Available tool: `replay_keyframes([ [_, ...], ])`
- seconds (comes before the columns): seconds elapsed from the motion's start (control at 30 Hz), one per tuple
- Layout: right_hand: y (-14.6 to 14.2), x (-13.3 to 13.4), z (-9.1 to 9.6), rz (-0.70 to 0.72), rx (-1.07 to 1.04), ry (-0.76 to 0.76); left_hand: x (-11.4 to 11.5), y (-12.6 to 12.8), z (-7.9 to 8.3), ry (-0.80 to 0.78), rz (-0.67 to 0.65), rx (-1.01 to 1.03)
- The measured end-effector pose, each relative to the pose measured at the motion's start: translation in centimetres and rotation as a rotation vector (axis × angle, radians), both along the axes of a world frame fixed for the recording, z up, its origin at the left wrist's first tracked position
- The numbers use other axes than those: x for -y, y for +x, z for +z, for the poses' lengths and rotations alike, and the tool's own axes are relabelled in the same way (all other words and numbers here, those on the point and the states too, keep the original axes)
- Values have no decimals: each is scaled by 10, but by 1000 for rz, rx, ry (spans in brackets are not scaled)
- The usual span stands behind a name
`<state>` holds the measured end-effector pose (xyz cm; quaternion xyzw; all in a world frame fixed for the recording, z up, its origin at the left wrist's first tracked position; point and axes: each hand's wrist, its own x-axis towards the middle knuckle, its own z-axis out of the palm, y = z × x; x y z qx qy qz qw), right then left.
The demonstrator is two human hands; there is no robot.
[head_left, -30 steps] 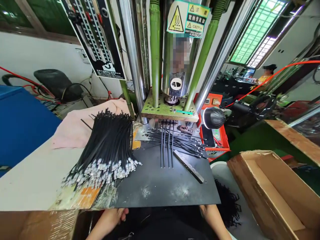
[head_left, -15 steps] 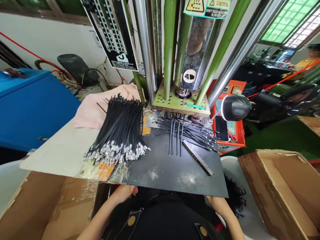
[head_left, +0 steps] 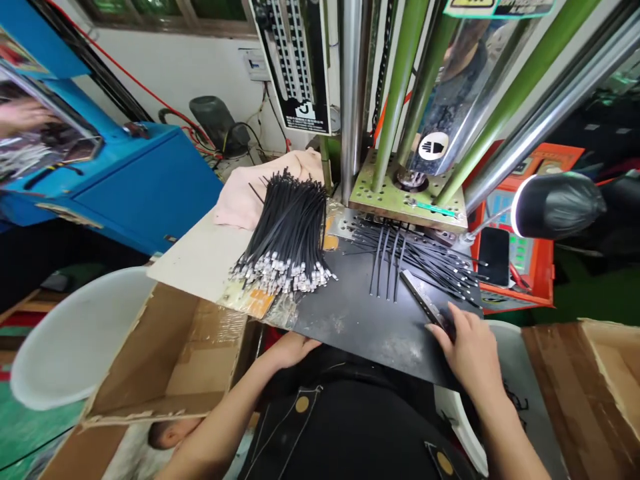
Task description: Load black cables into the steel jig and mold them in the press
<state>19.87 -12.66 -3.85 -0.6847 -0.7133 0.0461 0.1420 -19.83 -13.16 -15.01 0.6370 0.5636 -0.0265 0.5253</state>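
Note:
My right hand (head_left: 473, 343) is over the right front of the dark work plate (head_left: 350, 320), its thumb and fingers around the near end of a narrow metal bar (head_left: 419, 295). The bar lies slanted on the plate. At the front edge, my left hand (head_left: 293, 350) has its thumb near the rim; its other fingers are mostly hidden. Several thin black cables (head_left: 389, 263) run side by side from beneath the press plate (head_left: 407, 207). To their right lies a loose pile of similar cables (head_left: 440, 263). A thick bundle of black cables (head_left: 295, 220) with whitish ends lies on the left.
Green rods (head_left: 400, 100) and steel columns rise above the press. A lamp (head_left: 557, 203) and phone (head_left: 494, 257) are beside a red control box (head_left: 543, 280). Cardboard boxes (head_left: 135, 360) flank the table. Another person's hand (head_left: 25, 115) is at the blue machine (head_left: 145, 180).
My right hand has come up from below the table's front edge onto the bar's near end. My left hand stays at the front edge. The view has turned left.

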Motion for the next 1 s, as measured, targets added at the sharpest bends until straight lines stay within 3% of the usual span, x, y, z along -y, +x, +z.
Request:
replay_keyframes([
  [0.07,2,-16,-12,60,83,41,3,0,14,1,-30,0],
  [0.17,1,-9,-25,262,-57,48,11,1,46,40,-60,24],
  [0.23,-5,0,-23,405,-136,-3,13,7,69,195,-24,144],
  [0.33,-32,-4,-9,603,-205,-139,3,25,94,577,55,245],
  [0.43,-80,-39,7,763,-328,-232,-15,44,94,821,-16,154],
  [0.5,-121,-69,12,825,-372,-179,-23,51,87,881,-67,145],
  [0.6,-181,-104,11,905,-160,-62,-21,51,76,963,-49,166],
  [0.7,-220,-122,8,1020,106,-24,-9,42,74,1001,29,220],
  [0.87,-230,-130,7,1084,73,-50,5,19,89,996,193,340],
  [1.0,-214,-136,6,989,-204,-38,-4,11,113,817,282,461],
])
